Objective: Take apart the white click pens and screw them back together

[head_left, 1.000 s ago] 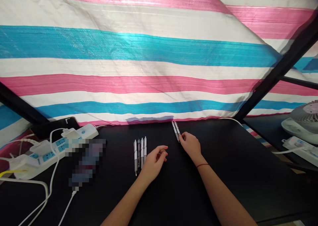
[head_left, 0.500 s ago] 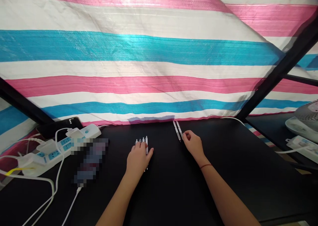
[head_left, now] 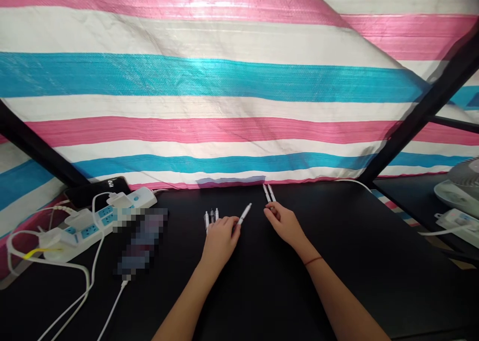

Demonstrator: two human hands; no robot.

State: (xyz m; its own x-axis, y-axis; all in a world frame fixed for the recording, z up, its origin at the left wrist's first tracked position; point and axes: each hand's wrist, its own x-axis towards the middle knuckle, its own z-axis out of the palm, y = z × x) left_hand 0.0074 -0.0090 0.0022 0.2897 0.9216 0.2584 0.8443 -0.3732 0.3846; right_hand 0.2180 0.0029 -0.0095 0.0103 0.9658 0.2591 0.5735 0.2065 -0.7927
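Note:
Between the thumb and fingers of my left hand [head_left: 220,240] is a white pen [head_left: 245,212], tilted up to the right. Just left of that hand, three more pens [head_left: 212,216] lie side by side on the black table, their lower parts hidden by the hand. My right hand [head_left: 283,222] is curled at the lower ends of two white pens [head_left: 269,192] lying parallel near the back edge. Its fingers are bent together, and whether they grip those pens is hidden.
White power strips [head_left: 87,231] with plugs and cables lie at the left, beside a black phone [head_left: 98,190] and a blurred-out device [head_left: 142,241]. A striped sheet [head_left: 224,81] hangs behind the table [head_left: 355,261]. A fan [head_left: 458,188] stands far right.
My left hand has moved right, and one pen has come away from the group in its grip. My right hand has shifted slightly left, over the lower ends of the two pens.

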